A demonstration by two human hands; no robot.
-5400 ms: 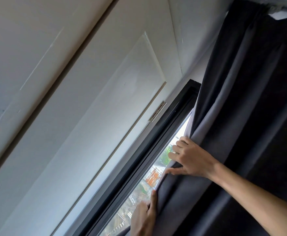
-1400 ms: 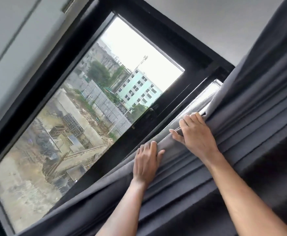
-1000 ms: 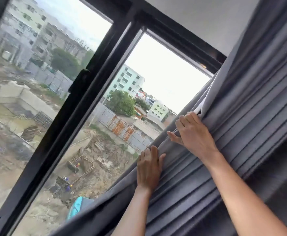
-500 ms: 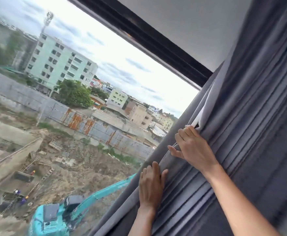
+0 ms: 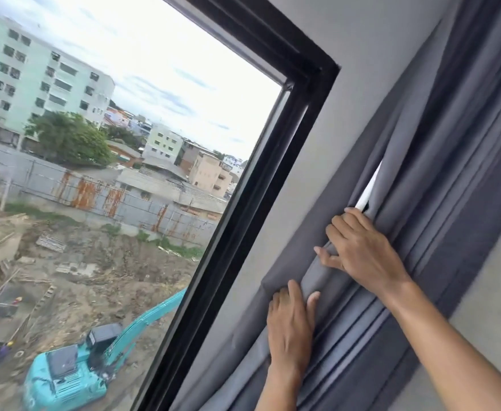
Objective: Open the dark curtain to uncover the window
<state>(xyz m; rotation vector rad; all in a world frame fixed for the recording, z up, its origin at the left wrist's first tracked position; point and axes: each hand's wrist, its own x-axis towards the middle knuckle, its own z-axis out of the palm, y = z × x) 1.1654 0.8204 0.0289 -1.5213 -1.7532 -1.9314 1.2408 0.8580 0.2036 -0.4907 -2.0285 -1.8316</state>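
Note:
The dark grey curtain point(image 5: 439, 185) is bunched in tight pleats against the wall right of the window point(image 5: 118, 179). Its black frame point(image 5: 273, 185) and the glass stand fully uncovered. My right hand point(image 5: 359, 250) grips the curtain's leading folds, with a white lining strip showing just above the fingers. My left hand point(image 5: 291, 324) lies lower, fingers spread flat and pressing on the gathered folds. Both forearms reach in from the bottom right.
A strip of grey wall point(image 5: 317, 173) lies between the window frame and the curtain. More grey wall point(image 5: 486, 298) shows to the right of the curtain. Outside are buildings and a turquoise excavator point(image 5: 74, 372) on a dirt site.
Both hands have pushed the curtain further right, past the window's right frame edge. The bare wall strip between frame and curtain has come into view.

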